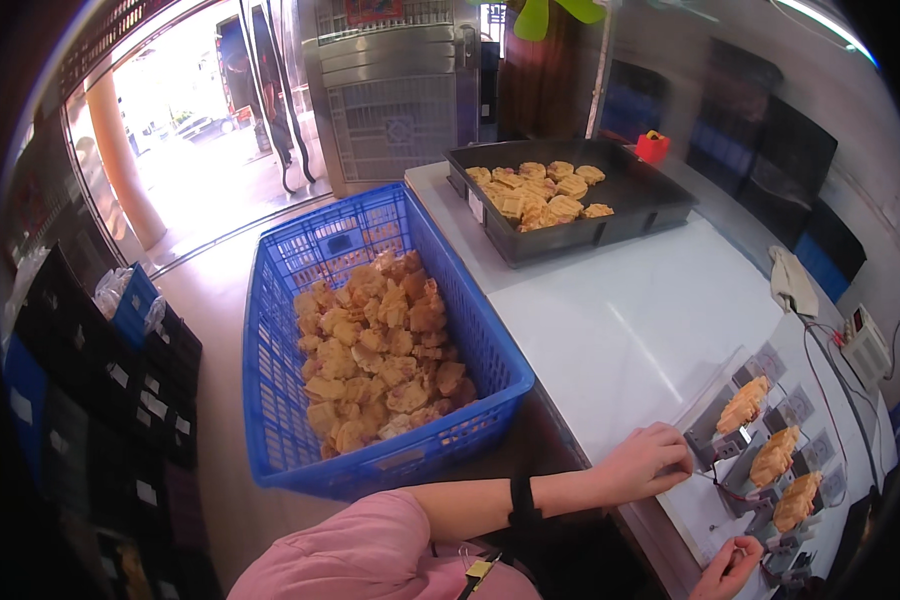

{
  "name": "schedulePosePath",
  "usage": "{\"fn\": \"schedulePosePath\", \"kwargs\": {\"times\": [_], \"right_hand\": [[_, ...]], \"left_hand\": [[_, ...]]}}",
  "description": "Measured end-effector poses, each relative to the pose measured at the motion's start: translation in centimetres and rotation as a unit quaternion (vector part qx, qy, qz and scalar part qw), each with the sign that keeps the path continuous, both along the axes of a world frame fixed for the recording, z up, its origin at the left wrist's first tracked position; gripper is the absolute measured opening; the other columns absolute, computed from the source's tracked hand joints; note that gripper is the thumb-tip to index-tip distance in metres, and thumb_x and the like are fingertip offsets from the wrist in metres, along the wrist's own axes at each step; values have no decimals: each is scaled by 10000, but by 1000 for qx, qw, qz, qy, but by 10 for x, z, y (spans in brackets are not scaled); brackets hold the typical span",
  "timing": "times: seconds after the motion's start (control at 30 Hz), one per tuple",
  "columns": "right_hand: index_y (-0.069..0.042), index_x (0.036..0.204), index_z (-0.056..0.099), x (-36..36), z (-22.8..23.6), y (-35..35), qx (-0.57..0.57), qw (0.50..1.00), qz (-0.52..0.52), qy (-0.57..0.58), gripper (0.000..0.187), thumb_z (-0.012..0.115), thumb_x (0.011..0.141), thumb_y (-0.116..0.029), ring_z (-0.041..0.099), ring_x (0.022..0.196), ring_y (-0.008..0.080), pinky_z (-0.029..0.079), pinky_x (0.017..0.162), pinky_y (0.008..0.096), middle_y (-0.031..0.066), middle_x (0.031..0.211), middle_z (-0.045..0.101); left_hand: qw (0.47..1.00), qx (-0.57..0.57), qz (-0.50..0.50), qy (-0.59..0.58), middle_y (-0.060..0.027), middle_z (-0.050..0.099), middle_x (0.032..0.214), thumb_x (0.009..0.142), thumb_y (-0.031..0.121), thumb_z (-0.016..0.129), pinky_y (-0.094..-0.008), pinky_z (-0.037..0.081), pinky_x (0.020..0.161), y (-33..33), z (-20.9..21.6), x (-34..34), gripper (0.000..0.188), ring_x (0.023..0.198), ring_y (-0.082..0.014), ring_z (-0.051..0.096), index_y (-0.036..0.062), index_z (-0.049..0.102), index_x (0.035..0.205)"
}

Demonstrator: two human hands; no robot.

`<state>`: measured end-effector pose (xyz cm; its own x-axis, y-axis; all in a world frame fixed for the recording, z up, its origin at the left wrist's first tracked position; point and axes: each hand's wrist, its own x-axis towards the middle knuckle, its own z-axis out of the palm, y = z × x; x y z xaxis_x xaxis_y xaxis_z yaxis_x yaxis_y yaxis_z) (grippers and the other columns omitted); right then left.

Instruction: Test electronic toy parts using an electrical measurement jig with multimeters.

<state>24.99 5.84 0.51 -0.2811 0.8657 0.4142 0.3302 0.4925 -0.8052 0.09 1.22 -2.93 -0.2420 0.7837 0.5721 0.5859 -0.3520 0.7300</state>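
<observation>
My left hand (646, 463) reaches over the white table with its fingers curled together, beside a row of small grey fixtures with thin wires. Whatever its fingertips pinch, if anything, is hidden. Three golden, waffle-like pieces sit tilted on these fixtures: the far piece (743, 404), the middle piece (775, 456) and the near piece (798, 502). At the lower edge, my right hand (727, 572) has its fingers curled in close to the nearest fixture. I cannot make out what it holds. A black band (524, 499) circles my left wrist.
A blue slatted crate (257, 400) piled with similar golden pieces stands left of the table (610, 310). The black tray (620, 228) at the table's far end holds several more. A meter box (863, 345), cables and a cloth (792, 282) lie right. Dark crates (90, 400) are stacked left.
</observation>
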Motion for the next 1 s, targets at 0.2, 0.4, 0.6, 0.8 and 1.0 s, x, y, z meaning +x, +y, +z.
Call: {"fn": "schedulePosePath", "kwargs": {"times": [0.2,0.4,0.6,0.8,1.0], "right_hand": [[42,1134,549,1,2,-2,12,1000,0,-16,193,571,978,-69,595,883,243,499,798,352,169,993,610],[43,1154,558,3,0,-3,58,998,5,-18,211,561,981,-79,596,914,257,498,822,353,173,1015,608],[32,1156,573,2,3,-5,5,998,-33,-51,212,556,970,-69,591,985,259,494,862,350,154,1080,605],[24,1154,587,1,5,-7,0,999,-26,-28,224,551,960,-79,587,982,265,484,859,355,157,1087,614],[18,1193,577,6,3,-4,45,998,17,-45,264,506,977,-117,577,883,243,475,764,348,142,1070,620]], "left_hand": [[1000,0,-3,3,-54,587,1006,842,136,701,-402,422,919,0,3,-1,81,1064,-281,536,117,658,908],[1000,15,-4,-11,-61,586,1002,849,140,696,-398,426,912,-1,3,0,71,1053,-285,536,110,653,898],[1000,-2,-4,-3,-59,586,1004,850,131,692,-404,431,914,0,2,0,61,1046,-285,539,104,650,885],[1000,9,-7,-11,-55,574,992,857,147,690,-404,422,922,-1,3,1,79,1056,-284,530,105,649,910],[1000,7,-18,-22,-48,571,1000,866,148,682,-409,407,930,-1,2,1,74,1078,-273,519,108,641,913]]}}
